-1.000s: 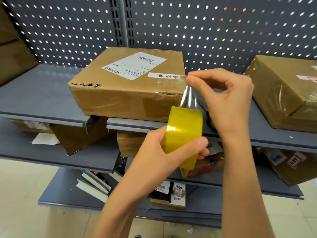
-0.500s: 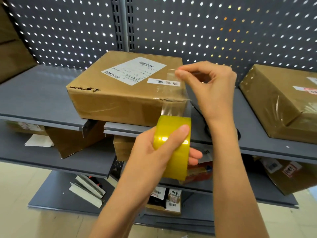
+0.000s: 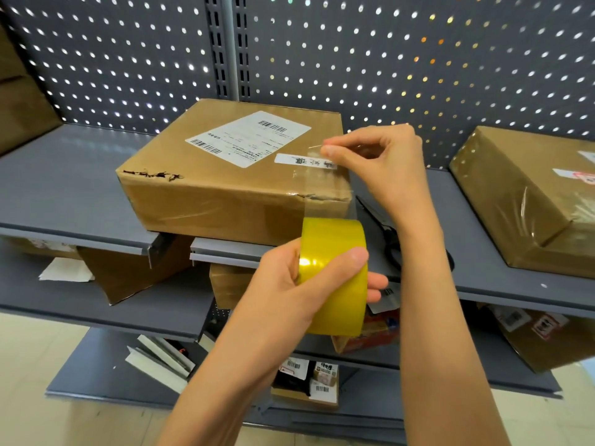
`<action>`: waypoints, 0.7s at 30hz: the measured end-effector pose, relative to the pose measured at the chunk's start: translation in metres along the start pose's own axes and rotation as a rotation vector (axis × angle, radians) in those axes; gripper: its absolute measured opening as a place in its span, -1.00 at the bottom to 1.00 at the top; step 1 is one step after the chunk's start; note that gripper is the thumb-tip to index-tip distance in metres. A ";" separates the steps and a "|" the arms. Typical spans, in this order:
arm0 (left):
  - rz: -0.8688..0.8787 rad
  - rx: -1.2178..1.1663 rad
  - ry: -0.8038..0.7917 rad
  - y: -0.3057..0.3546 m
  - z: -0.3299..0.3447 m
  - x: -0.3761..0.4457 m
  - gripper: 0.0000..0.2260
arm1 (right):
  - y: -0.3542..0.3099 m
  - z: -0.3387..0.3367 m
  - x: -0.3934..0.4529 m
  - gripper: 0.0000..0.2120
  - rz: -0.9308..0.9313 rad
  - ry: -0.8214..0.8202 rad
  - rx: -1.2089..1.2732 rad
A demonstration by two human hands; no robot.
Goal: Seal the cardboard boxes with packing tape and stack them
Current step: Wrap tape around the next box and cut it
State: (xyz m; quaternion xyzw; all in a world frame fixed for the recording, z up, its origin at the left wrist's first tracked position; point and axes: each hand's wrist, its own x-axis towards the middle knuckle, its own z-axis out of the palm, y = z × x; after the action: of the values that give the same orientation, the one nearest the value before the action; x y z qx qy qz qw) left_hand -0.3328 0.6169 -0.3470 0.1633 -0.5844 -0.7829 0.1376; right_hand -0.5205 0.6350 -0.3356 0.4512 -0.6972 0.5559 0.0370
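1. Left hand [image 3: 289, 281] is gripping the yellow tape roll [image 3: 335, 275], fingers curled round it, below the box's front edge.
2. Right hand [image 3: 380, 162] is pinching the clear tape end [image 3: 317, 152] over the cardboard box [image 3: 225, 188] sitting on the shelf [image 3: 64, 175].

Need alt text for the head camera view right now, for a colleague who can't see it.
A right hand pinches the end of clear tape over a cardboard box on a grey shelf, while the left hand grips the yellow tape roll below. Another box sits to the right.
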 end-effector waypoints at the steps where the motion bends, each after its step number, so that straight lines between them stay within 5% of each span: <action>1: 0.000 0.003 -0.003 0.000 -0.001 0.001 -0.72 | 0.001 0.000 0.000 -0.90 0.008 0.001 0.004; 15: -0.040 -0.003 -0.002 -0.004 -0.009 0.007 -0.74 | 0.017 0.006 0.000 -0.91 0.073 -0.018 -0.045; 21: -0.038 0.003 0.010 -0.006 -0.009 0.008 -0.74 | 0.020 0.007 0.007 -0.59 0.171 -0.070 0.001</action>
State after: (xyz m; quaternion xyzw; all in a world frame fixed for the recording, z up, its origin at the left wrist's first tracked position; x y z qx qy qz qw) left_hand -0.3365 0.6072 -0.3556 0.1783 -0.5818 -0.7836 0.1252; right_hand -0.5347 0.6249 -0.3493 0.4093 -0.7336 0.5414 -0.0353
